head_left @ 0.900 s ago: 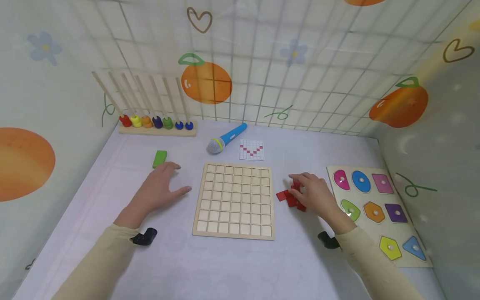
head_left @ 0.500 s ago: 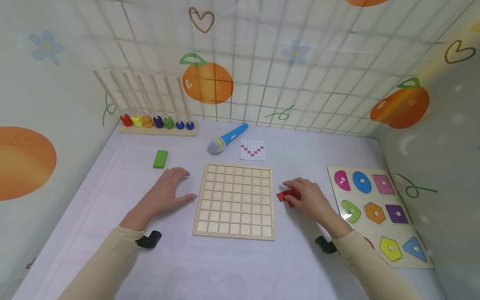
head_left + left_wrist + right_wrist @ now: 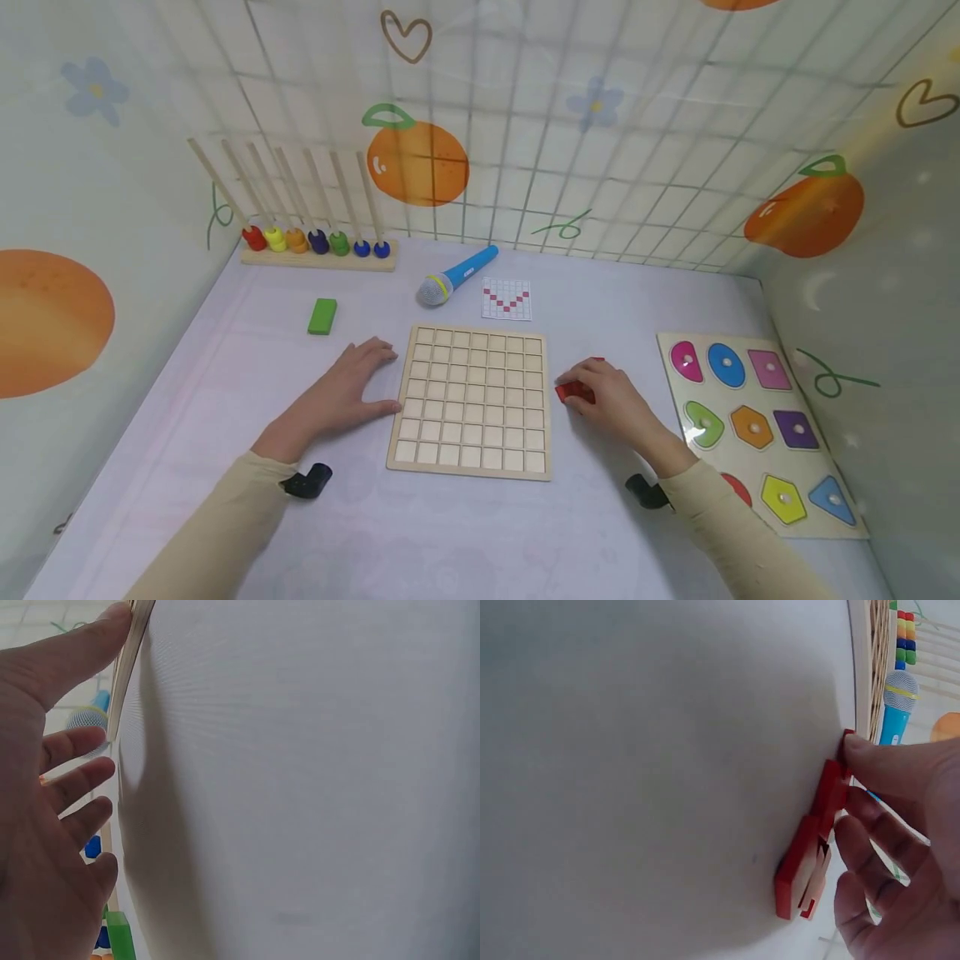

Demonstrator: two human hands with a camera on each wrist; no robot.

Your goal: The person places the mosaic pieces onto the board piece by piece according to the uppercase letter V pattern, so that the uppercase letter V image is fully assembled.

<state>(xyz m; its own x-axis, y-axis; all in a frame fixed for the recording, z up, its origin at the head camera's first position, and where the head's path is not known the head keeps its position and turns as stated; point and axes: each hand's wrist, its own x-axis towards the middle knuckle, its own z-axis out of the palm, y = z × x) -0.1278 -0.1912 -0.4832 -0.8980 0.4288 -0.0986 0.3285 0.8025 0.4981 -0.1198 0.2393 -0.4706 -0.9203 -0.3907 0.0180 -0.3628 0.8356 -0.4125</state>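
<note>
A wooden grid board point(image 3: 472, 400) lies flat at the table's middle, its cells bare. My left hand point(image 3: 341, 396) rests flat on the table, fingers spread, thumb and fingertips against the board's left edge point(image 3: 127, 660). Just right of the board lies a small pile of red square tiles point(image 3: 576, 390) point(image 3: 810, 847). My right hand point(image 3: 611, 398) covers the pile, its fingers curled over the tiles and touching them. In the right wrist view the thumb point(image 3: 885, 761) presses the top tile's end.
A pattern card with a red V point(image 3: 506, 299) and a blue toy microphone point(image 3: 455, 276) lie behind the board. A green block point(image 3: 322, 316) and a peg rack with coloured beads point(image 3: 315, 246) stand at back left. A shape puzzle board point(image 3: 757, 421) lies at right.
My right hand has dragged the red tiles left, close to the board's right edge. My left hand has slid right until it touches the board's left edge.
</note>
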